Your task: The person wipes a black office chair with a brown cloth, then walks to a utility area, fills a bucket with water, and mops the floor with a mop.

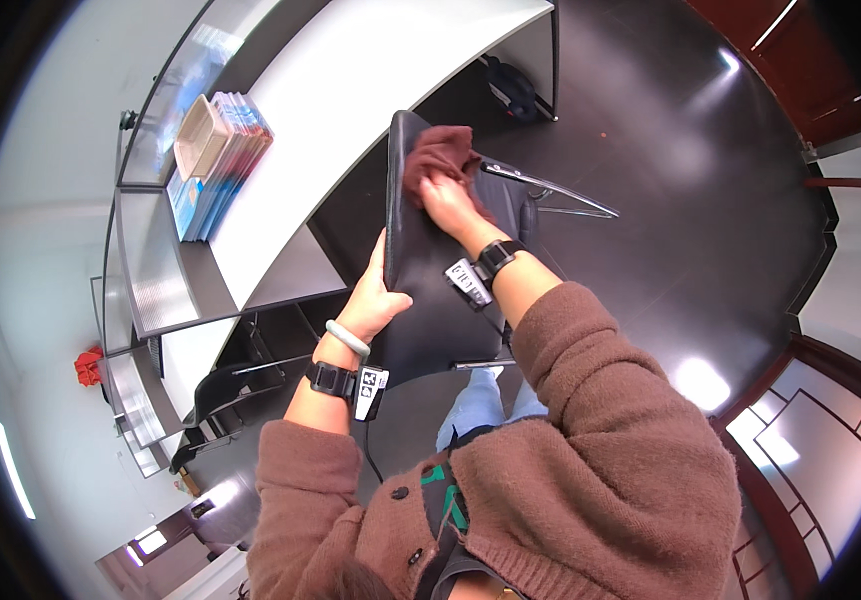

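Note:
A black leather-like office chair [430,315] stands before me, its backrest towards me. My right hand [445,201] presses a crumpled dark red cloth [441,154] against the upper part of the backrest. Lower down, my left hand [376,300] grips the backrest's left edge, thumb on the near face and fingers hidden behind it. A chrome armrest [558,187] sticks out on the chair's right. Both wrists carry black straps with small white-faced devices, and a pale bangle [348,337] circles the left one.
Beyond the chair runs a white desk [340,82] with dividers; a stack of booklets [231,165] on it bears a beige basket [201,139]. A dark bag [509,90] lies under the desk. More black chairs [220,390] stand at lower left. Dark tiled floor [648,225] extends right.

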`<control>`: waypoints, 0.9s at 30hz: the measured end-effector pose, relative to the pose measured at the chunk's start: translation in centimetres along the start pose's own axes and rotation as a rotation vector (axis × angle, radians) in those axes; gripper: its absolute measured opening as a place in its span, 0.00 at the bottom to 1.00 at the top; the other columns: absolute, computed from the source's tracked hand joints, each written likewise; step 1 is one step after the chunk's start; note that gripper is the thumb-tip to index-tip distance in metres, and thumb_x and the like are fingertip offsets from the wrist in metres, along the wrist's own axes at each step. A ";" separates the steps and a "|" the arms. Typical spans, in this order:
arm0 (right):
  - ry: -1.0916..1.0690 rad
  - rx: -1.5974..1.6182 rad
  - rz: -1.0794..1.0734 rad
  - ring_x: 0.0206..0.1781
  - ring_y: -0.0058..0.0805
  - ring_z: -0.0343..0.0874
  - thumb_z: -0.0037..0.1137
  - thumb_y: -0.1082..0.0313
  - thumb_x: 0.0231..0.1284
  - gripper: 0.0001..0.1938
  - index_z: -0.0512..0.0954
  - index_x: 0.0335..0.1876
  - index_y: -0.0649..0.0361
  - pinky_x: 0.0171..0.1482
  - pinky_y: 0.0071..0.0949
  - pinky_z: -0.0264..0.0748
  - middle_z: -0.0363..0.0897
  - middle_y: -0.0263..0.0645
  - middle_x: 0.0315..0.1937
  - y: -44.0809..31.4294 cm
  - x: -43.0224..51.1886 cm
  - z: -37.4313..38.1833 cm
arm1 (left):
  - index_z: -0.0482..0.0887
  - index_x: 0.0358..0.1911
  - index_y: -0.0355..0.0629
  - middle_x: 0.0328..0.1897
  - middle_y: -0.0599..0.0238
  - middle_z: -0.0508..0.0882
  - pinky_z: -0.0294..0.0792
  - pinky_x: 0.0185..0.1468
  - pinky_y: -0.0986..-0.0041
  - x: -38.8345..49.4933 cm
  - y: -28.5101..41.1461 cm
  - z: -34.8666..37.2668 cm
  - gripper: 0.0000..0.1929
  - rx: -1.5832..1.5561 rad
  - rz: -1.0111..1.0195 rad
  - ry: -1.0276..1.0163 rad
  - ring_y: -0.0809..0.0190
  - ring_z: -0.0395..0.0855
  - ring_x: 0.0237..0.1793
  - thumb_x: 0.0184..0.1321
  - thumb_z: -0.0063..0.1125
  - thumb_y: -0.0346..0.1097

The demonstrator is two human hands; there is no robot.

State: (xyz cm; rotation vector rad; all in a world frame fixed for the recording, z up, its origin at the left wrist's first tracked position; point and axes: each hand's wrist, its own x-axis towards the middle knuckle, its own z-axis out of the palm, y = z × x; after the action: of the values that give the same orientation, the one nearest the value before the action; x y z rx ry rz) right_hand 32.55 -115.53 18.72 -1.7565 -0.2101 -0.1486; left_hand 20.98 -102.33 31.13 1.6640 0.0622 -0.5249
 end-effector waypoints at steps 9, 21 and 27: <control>-0.191 -0.171 -0.312 0.50 0.44 0.72 0.50 0.61 0.43 0.07 0.81 0.23 0.47 0.56 0.47 0.59 0.78 0.41 0.37 -2.1 -10.1 -1.2 | 0.50 0.70 0.45 0.62 0.63 0.68 0.61 0.61 0.77 0.5 -0.9 -2.9 0.50 -0.045 -0.032 0.070 0.63 0.67 0.61 0.33 0.49 0.17; -0.057 -0.248 0.221 0.49 0.48 0.75 0.40 0.58 0.62 0.17 0.73 0.49 0.58 0.50 0.43 0.70 0.77 0.50 0.46 7.0 7.1 0.2 | 0.47 0.71 0.45 0.62 0.59 0.69 0.60 0.62 0.76 0.3 -0.5 -1.9 0.49 0.063 -0.035 0.071 0.61 0.68 0.61 0.35 0.47 0.20; 0.017 -0.751 0.159 0.68 0.43 0.56 0.39 0.60 0.63 0.25 0.59 0.66 0.55 0.64 0.37 0.59 0.61 0.42 0.63 15.4 -3.0 -4.8 | 0.49 0.71 0.44 0.61 0.58 0.70 0.60 0.62 0.77 0.3 -0.5 -1.8 0.49 0.060 -0.021 0.100 0.62 0.69 0.60 0.35 0.48 0.20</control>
State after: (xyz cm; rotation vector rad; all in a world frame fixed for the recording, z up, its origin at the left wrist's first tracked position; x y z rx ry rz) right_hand 33.13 -123.27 4.26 -2.5075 0.0088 -0.1350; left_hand 21.58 -100.56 30.65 1.7496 0.1383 -0.4636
